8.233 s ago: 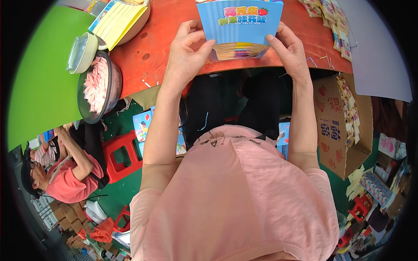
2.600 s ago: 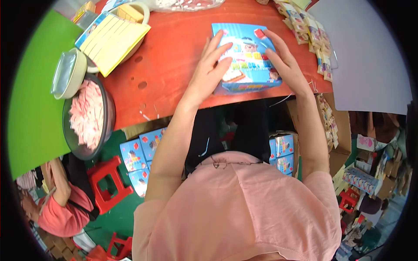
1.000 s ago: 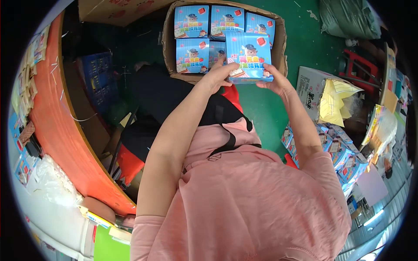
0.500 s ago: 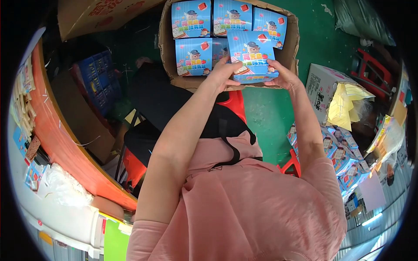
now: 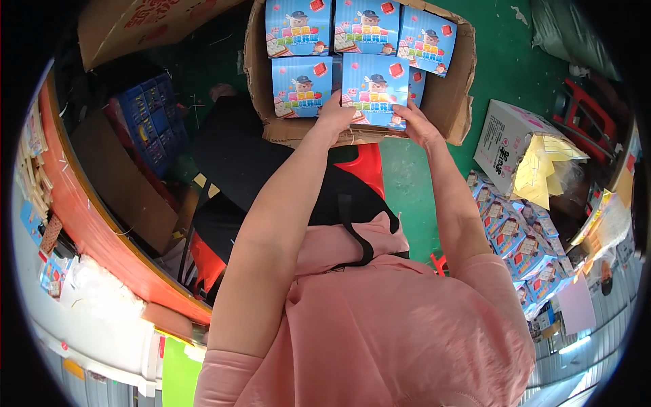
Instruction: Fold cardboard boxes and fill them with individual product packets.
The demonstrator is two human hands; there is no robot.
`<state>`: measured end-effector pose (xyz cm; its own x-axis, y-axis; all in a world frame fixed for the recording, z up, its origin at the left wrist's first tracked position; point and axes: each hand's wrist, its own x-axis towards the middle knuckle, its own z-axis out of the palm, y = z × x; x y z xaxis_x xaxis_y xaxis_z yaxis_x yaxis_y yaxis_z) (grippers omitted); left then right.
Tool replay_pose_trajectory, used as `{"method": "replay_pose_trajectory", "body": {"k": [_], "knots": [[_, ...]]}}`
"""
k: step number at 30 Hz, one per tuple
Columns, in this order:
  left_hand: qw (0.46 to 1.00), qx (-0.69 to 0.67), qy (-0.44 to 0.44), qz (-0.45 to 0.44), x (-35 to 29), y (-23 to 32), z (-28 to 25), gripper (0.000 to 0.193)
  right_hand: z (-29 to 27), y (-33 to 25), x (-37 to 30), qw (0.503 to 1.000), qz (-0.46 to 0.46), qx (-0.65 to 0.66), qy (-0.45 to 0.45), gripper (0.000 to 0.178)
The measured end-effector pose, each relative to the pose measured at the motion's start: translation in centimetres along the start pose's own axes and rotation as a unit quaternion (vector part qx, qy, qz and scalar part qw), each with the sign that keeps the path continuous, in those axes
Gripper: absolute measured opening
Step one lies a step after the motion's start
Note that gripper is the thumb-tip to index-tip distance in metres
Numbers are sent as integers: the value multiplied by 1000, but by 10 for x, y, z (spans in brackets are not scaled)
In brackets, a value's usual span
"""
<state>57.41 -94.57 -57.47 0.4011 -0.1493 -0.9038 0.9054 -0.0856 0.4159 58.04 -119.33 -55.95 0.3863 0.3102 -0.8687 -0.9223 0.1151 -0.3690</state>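
A blue printed box (image 5: 373, 88) is held between my two hands, inside a large open cardboard carton (image 5: 305, 133). My left hand (image 5: 335, 115) grips its left side, fingers partly hidden between it and the neighbouring blue box (image 5: 302, 88). On its lower right corner, my right hand (image 5: 415, 122) is closed with the thumb on top. Several like boxes fill the far row of the carton, among them a middle one (image 5: 365, 27) and a slightly tilted right one (image 5: 427, 41). Part of another box (image 5: 416, 85) shows lower down at the right of the held one.
Right of the carton stands a white printed carton (image 5: 502, 139) with yellow paper (image 5: 540, 169) in it. Below that is a pile of blue packages (image 5: 522, 237). A red-edged table (image 5: 88, 210) curves along the left, near a blue crate (image 5: 149, 119). A red stool (image 5: 366, 166) is partly covered by black cloth.
The held box has moved slightly left and down into the carton, and now sits level beside the left box. Both hands moved left with it.
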Motion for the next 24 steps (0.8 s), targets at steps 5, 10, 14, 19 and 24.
{"method": "replay_pose_trajectory", "body": {"k": [5, 10, 14, 19, 24], "knots": [[995, 88, 49, -23, -3, 0, 21, 57, -27, 41, 39, 999, 8, -21, 42, 97], [987, 108, 114, -39, -40, 30, 24, 65, -22, 66, 55, 993, -27, -84, 78, 66], [979, 15, 204, 6, -40, 28, -6, 51, -21, 81, 86, 947, -112, -251, 166, 68], [966, -36, 193, 168, -107, 57, -29, 42, -19, 65, 79, 914, -106, -349, 179, 75], [842, 180, 294, 415, -237, 47, -59, 26, 16, 53, 87, 823, -161, -501, 214, 76]]}}
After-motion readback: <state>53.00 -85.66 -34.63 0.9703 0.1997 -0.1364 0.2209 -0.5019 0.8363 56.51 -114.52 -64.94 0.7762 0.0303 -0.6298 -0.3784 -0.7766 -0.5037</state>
